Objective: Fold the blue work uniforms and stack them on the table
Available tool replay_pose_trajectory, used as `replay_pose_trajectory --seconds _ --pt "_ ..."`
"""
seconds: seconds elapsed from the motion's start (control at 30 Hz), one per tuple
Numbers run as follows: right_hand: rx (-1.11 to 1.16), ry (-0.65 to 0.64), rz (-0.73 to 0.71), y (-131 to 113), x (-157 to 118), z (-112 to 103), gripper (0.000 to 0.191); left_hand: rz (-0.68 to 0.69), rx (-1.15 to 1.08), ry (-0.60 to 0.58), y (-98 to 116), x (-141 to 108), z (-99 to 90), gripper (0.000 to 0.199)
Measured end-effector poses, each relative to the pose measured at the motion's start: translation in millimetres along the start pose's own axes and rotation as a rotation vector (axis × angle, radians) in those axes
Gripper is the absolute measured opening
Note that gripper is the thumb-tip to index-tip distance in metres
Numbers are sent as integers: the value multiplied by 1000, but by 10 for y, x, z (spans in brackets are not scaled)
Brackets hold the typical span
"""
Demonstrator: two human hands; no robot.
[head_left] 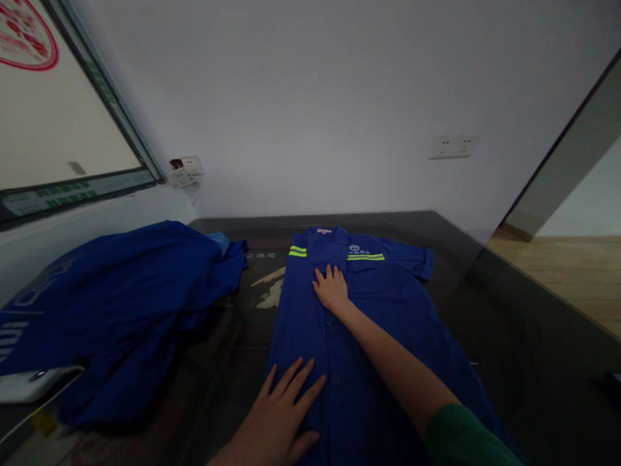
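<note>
A blue short-sleeved work shirt [388,298] lies front up on the dark table, its collar toward the wall. Yellow-green reflective stripes and a white logo cross its chest. My right hand [332,288] rests flat on the upper front, near the button line, with fingers spread. Lower down, my left hand [284,414] is spread on the shirt's left side, next to the buttons. The sleeve on the right lies stretched out, while on the left the side appears folded in, with no sleeve showing. Nothing is held in either hand.
A heap of blue clothing [121,298] with white lettering covers the left of the dark table [466,285]. Partly beneath it sits a white device [33,385] with a cable. Wall sockets [453,147] are behind, and a window [68,97] is at left.
</note>
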State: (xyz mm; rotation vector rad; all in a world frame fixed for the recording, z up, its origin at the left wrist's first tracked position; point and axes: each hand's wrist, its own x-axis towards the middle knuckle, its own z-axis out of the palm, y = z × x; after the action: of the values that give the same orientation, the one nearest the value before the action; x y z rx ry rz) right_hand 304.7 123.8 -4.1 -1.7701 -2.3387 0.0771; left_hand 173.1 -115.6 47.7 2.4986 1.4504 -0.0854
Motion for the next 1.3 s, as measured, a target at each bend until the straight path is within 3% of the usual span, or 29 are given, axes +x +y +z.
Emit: replay_pose_trajectory --seconds 0.07,0.13,0.2,0.27,0.37,0.47,0.6,0.7,0.83,1.0,1.2,1.3 --pt "10 -10 2 -9 9 -30 52 2 -42 0 -16 152 -312 48" --pt "48 -9 -6 13 45 -98 51 -7 -79 104 -108 448 -609 41" --pt "107 26 -11 82 113 -183 48 9 -138 258 -313 869 -819 37" --pt "160 96 13 200 212 -261 43 -31 -206 387 -624 1345 -914 35" --pt "205 185 76 450 394 -330 37 -240 -186 491 -1169 1994 -886 34" --pt "297 177 178 727 582 -334 35 -355 -78 533 -1620 2458 -762 36" --pt "402 147 300 979 811 -287 37 -354 60 550 -1948 2890 -618 40" --pt "439 142 343 1012 959 -246 40 -342 79 540 -2073 3173 -571 46" --pt "474 136 311 956 1083 -205 36 -339 68 432 -2217 3432 -521 49" --pt "461 103 252 995 1065 -161 48 -435 56 316 -2374 3483 -450 53" --pt "377 79 242 941 909 -139 53 -610 20 331 -2380 3427 -469 55" --pt "299 129 232 819 804 -229 50 -585 131 449 -2248 3394 -503 53"
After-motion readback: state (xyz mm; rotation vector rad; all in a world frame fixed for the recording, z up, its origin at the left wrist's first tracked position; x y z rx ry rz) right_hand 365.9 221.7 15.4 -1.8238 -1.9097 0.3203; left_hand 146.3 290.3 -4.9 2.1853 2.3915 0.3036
